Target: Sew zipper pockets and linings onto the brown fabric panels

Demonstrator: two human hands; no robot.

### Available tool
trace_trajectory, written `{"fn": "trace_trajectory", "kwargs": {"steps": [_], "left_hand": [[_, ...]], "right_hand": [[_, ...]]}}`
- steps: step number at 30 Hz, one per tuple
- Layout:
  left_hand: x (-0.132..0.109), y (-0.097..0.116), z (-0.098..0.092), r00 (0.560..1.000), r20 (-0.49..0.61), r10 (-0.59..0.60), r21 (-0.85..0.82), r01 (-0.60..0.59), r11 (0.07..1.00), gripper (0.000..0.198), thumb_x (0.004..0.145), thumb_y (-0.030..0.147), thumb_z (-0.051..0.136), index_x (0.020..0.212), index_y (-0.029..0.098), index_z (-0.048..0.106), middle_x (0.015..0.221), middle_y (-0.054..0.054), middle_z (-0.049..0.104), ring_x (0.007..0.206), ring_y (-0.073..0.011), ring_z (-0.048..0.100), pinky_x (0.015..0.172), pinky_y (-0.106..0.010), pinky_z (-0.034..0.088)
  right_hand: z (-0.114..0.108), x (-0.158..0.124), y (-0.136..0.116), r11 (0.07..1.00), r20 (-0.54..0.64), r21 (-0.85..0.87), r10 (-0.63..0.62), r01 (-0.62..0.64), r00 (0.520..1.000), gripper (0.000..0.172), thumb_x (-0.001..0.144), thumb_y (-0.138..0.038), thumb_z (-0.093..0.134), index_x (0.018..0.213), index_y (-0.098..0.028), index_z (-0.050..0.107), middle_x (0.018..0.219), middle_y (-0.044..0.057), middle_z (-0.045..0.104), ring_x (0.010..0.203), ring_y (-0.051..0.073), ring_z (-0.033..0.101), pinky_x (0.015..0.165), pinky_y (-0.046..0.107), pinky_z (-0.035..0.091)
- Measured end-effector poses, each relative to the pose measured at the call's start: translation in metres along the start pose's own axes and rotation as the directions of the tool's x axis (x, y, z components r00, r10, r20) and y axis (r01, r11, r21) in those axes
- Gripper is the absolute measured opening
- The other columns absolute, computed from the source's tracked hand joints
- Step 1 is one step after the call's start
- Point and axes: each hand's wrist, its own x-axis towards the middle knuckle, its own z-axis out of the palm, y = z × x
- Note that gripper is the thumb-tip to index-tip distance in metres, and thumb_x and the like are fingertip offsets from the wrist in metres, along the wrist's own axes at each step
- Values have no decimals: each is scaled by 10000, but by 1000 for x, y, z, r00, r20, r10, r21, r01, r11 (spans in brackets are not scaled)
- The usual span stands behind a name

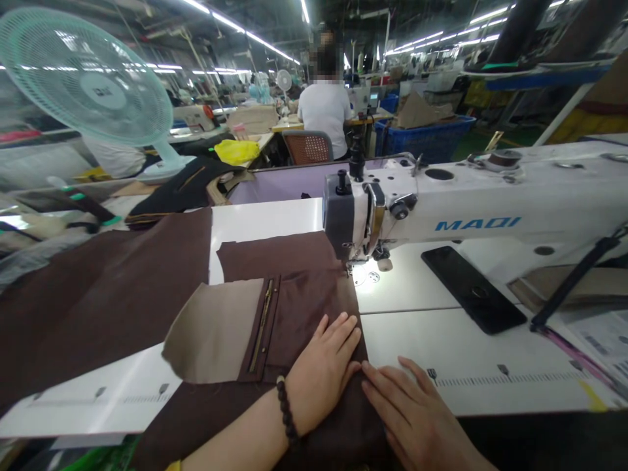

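A dark brown fabric panel [314, 294] lies under the needle area of a white sewing machine [471, 203]. On it are a brass zipper [261, 325] and a beige pocket piece [216, 333] that spreads to the left. My left hand [326, 366], with a dark bead bracelet at the wrist, rests flat on the brown fabric, fingers stretched toward the needle. At the panel's right edge, my right hand [412, 409] lies with fingers extended, its fingertips touching the fabric edge. Neither hand grips anything visible.
A black phone [473, 289] lies on the machine table [407, 353], right of the needle. More brown fabric [112, 294] covers the left side. Behind stand a teal fan [98, 91], a blue crate [426, 140] and a seated person in white [324, 111].
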Motion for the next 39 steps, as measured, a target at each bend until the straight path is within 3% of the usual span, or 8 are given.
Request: {"fn": "trace_trajectory", "kwargs": {"steps": [5, 10, 22, 28, 39], "left_hand": [[1, -1, 0, 1000, 9, 3, -6, -3, 1000, 382, 851, 237, 481, 1211, 121, 428, 1311, -73, 417, 1239, -223, 326, 1016, -454, 323], [3, -4, 2, 1000, 7, 5, -10, -4, 1000, 378, 852, 230, 474, 1210, 118, 426, 1317, -76, 408, 1242, -223, 320, 1021, -459, 310], [15, -15, 3, 1000, -13, 23, 10, -23, 1000, 362, 855, 220, 462, 1197, 107, 429, 1305, -95, 419, 1239, -223, 326, 1016, -464, 314], [22, -24, 3, 999, -19, 29, 7, -29, 1000, 364, 854, 201, 459, 1204, 110, 421, 1311, -99, 411, 1244, -225, 316, 1022, -460, 299], [41, -43, 1, 999, -6, 50, -9, -50, 999, 356, 855, 184, 457, 1197, 108, 398, 1304, -102, 410, 1247, -226, 300, 1019, -461, 289]], "right_hand": [[2, 0, -1, 1000, -40, -23, 11, -11, 999, 332, 875, -181, 294, 931, -170, 621, 1048, 33, 626, 829, 169, 518, 856, 359, 314], [1, 1, -1, 999, -1, -37, 35, -35, 999, 340, 863, -158, 285, 945, -182, 615, 1085, 41, 610, 824, 174, 516, 789, 358, 343], [4, 9, 11, 999, 88, -8, 38, -38, 995, 299, 831, -139, 357, 1017, -153, 591, 1130, 36, 583, 848, 188, 495, 792, 369, 321], [3, 19, 20, 1000, 185, -19, 19, -15, 983, 307, 795, -129, 430, 1068, -150, 569, 1180, 43, 549, 866, 185, 484, 798, 368, 327], [5, 42, 38, 999, 229, -24, -39, 46, 973, 306, 780, -113, 464, 1066, -114, 572, 1138, 68, 570, 804, 184, 470, 727, 346, 346]]}}
